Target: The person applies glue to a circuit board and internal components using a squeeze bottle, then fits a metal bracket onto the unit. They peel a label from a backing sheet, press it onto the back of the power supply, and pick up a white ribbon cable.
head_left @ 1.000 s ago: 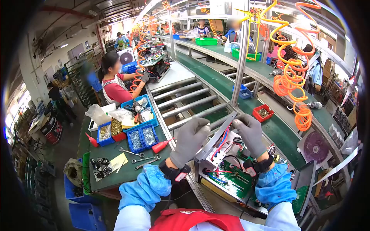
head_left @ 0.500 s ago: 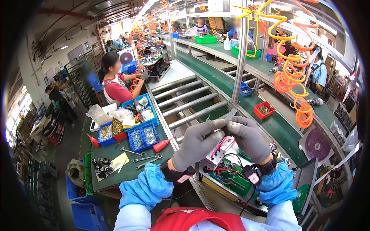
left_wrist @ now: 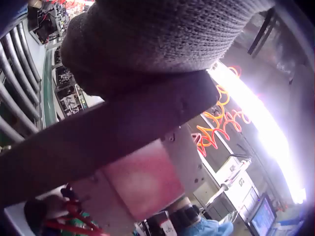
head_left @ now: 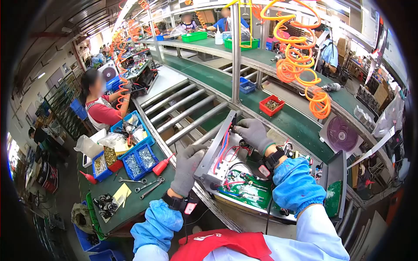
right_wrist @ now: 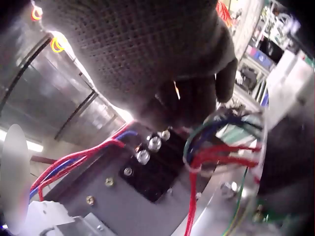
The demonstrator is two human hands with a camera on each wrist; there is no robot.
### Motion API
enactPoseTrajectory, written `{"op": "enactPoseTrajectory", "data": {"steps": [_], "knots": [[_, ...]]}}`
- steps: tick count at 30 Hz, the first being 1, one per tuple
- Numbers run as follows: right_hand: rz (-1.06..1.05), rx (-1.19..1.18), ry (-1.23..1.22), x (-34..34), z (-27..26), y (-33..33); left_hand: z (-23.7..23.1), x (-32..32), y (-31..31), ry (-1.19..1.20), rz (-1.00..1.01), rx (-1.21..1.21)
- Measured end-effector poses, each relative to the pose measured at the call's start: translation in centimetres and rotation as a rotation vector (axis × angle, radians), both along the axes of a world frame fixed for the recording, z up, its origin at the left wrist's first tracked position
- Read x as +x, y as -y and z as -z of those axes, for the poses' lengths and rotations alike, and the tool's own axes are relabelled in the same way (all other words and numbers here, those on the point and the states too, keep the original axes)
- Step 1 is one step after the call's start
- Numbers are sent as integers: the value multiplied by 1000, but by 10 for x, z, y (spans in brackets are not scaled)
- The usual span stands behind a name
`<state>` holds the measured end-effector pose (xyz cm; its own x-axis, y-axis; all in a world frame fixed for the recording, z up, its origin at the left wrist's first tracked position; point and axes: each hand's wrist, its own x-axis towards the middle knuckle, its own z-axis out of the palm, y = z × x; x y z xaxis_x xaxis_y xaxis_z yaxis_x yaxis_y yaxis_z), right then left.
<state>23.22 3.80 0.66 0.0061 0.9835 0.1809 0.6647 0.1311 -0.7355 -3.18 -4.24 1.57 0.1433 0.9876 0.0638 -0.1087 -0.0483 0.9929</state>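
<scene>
A grey metal panel (head_left: 214,150) stands upright at the left side of an opened electrical unit with a green circuit board (head_left: 252,191) inside. My gloved left hand (head_left: 188,168) grips the near part of this panel, its fingers over the edge in the left wrist view. My right hand (head_left: 254,133), gloved too, is at the panel's far inner side. In the right wrist view its curled fingers reach a black terminal block (right_wrist: 147,179) with bolts (right_wrist: 154,143). I cannot tell whether they pinch something there. Red and blue wires (head_left: 224,145) run along the panel.
Blue bins of screws (head_left: 138,162), wrenches (head_left: 150,187) and a red squeeze bottle (head_left: 163,164) lie on the left bench. Metal rollers (head_left: 187,111) stretch ahead. A red bin (head_left: 271,105) stands beyond my right hand; orange coiled hoses (head_left: 300,76) hang above. Another person (head_left: 98,102) works at left.
My hands, together above the panel's far end half a second ago, are now apart. The left has come down to the panel's near part; the right is at its inner side. The head view has turned right.
</scene>
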Motion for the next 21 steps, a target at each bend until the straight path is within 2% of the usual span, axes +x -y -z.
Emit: {"op": "enactPoseTrajectory", "data": {"steps": [4, 7, 9, 10, 12, 13, 15, 21], "knots": [[-19, 107, 16, -7, 1, 2, 6, -1, -1, -19, 17, 31], [-56, 325, 223, -7, 1, 4, 12, -2, -4, 26, 35, 36], [-54, 355, 277, -8, 2, 2, 17, -1, -8, -15, 16, 106], [-73, 349, 192, -9, 1, 1, 24, -2, -11, -29, 19, 104], [-46, 176, -36, -14, -2, 4, 21, -2, -11, -62, 14, 112], [-72, 20, -267, -9, 13, -8, 16, 0, -8, -83, 12, 124], [-91, -39, -345, -6, 19, -15, 18, 1, -8, 24, 31, 68], [-42, -19, -460, -12, 8, -3, 17, -1, -5, 60, 79, 35]]}}
